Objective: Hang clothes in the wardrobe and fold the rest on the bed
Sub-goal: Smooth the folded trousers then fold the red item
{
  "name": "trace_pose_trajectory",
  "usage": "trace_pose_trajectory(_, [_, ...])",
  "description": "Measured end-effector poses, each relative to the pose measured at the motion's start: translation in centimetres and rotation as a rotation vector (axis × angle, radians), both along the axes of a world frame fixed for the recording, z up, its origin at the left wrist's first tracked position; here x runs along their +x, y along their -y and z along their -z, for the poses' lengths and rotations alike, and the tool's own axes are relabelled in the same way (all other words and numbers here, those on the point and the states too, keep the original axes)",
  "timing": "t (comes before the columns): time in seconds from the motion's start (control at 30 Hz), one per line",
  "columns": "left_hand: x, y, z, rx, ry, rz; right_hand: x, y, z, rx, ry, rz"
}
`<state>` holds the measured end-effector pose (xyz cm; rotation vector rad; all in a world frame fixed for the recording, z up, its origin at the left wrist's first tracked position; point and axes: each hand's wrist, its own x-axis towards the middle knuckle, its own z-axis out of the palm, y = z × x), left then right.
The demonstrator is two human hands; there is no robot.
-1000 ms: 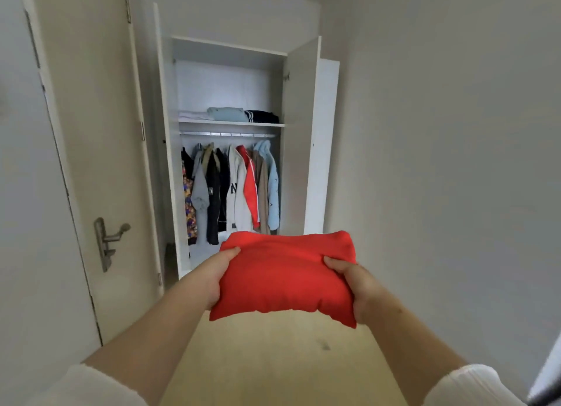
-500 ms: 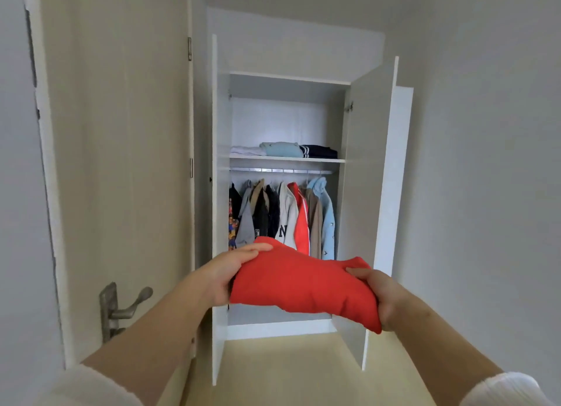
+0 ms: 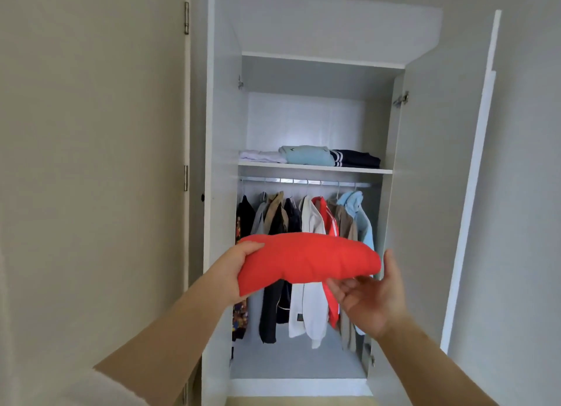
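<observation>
A folded red garment point(image 3: 306, 258) is held up in front of the open white wardrobe point(image 3: 223, 193). My left hand point(image 3: 233, 272) grips its left end, thumb on top. My right hand point(image 3: 368, 296) is palm-up under its right end, fingers spread and relaxed, supporting it from below. Inside the wardrobe, several jackets point(image 3: 303, 223) hang on a rail point(image 3: 306, 181). Above it, a shelf point(image 3: 312, 166) carries three folded pieces: white, light blue and dark navy.
Both wardrobe doors stand open; the right door point(image 3: 425, 178) juts toward me. A beige room door point(image 3: 91, 163) fills the left side. A grey wall runs along the right. The upper wardrobe compartment above the folded stack is bare.
I have stepped closer to the wardrobe and the red garment has risen. My right hand has let go of its edge grip and now lies open beneath the garment.
</observation>
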<state>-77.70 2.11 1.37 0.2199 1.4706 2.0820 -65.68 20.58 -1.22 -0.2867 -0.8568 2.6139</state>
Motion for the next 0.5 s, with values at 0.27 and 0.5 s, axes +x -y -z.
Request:
trace_pose_trajectory(0.27, [-17.2, -10.1, -4.5, 0.107, -0.047, -0.011, -17.7, -6.2, -4.7, -0.009, -0.263, 0.037])
trace_pose_trajectory(0.5, [-26.9, -20.3, -6.1, 0.226, -0.200, -0.021, -30.4, -12.3, -7.3, 0.067, -0.119, 0.187])
